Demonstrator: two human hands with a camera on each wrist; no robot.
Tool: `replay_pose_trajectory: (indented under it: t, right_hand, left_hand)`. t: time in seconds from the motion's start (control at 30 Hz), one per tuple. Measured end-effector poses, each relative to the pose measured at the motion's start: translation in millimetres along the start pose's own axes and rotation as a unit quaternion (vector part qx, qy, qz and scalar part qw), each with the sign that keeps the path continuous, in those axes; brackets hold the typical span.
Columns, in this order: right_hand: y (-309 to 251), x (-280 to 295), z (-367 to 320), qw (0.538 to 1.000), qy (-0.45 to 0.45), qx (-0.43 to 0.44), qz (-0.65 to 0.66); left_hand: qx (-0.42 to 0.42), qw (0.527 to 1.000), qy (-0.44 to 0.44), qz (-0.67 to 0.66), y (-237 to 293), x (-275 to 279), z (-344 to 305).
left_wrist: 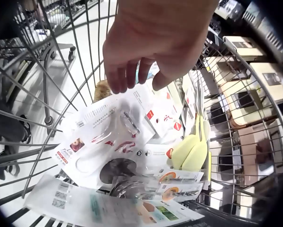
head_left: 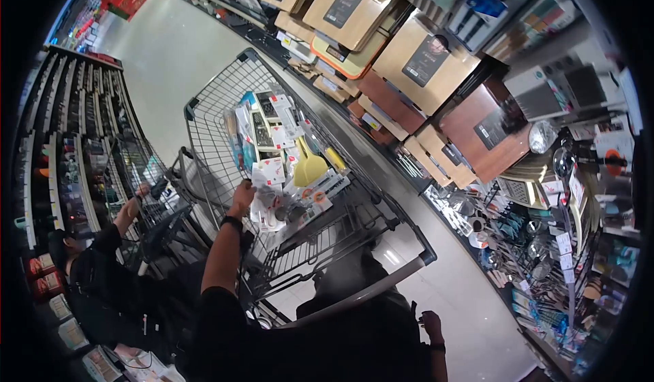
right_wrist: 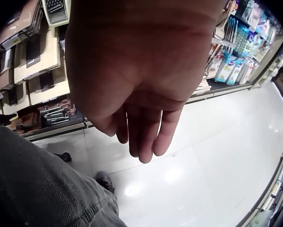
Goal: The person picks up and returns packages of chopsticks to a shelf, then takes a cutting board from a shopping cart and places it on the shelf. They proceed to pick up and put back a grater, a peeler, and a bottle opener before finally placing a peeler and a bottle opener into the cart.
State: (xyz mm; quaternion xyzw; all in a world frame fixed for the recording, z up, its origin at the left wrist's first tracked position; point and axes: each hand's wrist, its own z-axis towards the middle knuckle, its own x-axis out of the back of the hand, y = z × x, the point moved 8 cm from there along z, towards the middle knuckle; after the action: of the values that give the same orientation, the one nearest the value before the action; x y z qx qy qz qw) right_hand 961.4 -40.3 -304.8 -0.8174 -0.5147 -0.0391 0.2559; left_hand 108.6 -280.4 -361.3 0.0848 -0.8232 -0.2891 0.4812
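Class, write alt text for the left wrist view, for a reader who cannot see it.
A person's left hand hangs over white packages in a wire shopping cart, fingers loosely bent. Yellow-green kitchenware lies to the right, with labelled boards on display beyond the wire.

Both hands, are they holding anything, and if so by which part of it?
Nothing appears held: the left hand hangs over white packaging in the cart, without a visible grip; the right hand hangs loosely with nothing in it.
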Motion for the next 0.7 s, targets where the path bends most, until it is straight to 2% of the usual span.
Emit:
replay_pose_trajectory:
  t: [0.07,0.1,0.13,0.17,0.2,0.27,0.3,0.33,0.4,0.53,0.6,0.63,0.7]
  right_hand:
    - [20,9,-5,0.999,0.003,-0.027,0.029]
    - [15,15,-11,0.998,0.005,-0.046,0.046]
    - [13,19,-15,0.996,0.007,-0.075,0.056]
    - [11,25,-15,0.996,0.011,-0.081,0.041]
    - [10,26,-17,0.996,0.013,-0.088,0.028]
    - [2,28,-20,0.994,0.006,-0.101,0.035]
    - [-4,31,-16,0.993,0.003,-0.107,0.046]
    - [-11,32,-11,0.994,0.003,-0.104,0.042]
    - [-23,29,-4,0.996,-0.009,-0.085,0.008]
    - [-45,28,7,0.998,-0.007,-0.059,0.018]
    - [-54,27,5,0.998,-0.006,-0.064,0.015]
    - [-58,26,2,0.998,-0.008,-0.058,0.011]
    - [-60,27,-2,0.999,-0.008,-0.054,-0.004]
  left_hand:
    - [-0.011,0.999,-0.030,-0.024,-23,-24,25]
    - [-0.007,0.999,-0.025,-0.033,-13,-28,34]
    - [-0.094,0.981,-0.057,0.161,8,-40,37]
    - [-0.174,0.916,-0.093,0.350,18,-58,27]
    - [-0.166,0.917,-0.098,0.349,-1,-76,27]
    - [-0.095,0.955,0.119,0.256,-24,-75,31]
    - [-0.003,0.989,0.091,0.117,43,-35,-1]
    - [0.001,0.989,0.094,0.115,54,-30,-5]
    - [-0.001,0.970,0.195,0.149,60,-15,-11]
    - [0.031,0.979,0.183,0.083,45,-9,16]
    - [-0.010,0.983,0.172,0.058,61,-6,33]
    - [-0.056,0.980,0.180,0.064,75,-4,42]
    - [-0.048,0.983,0.165,0.057,94,2,64]
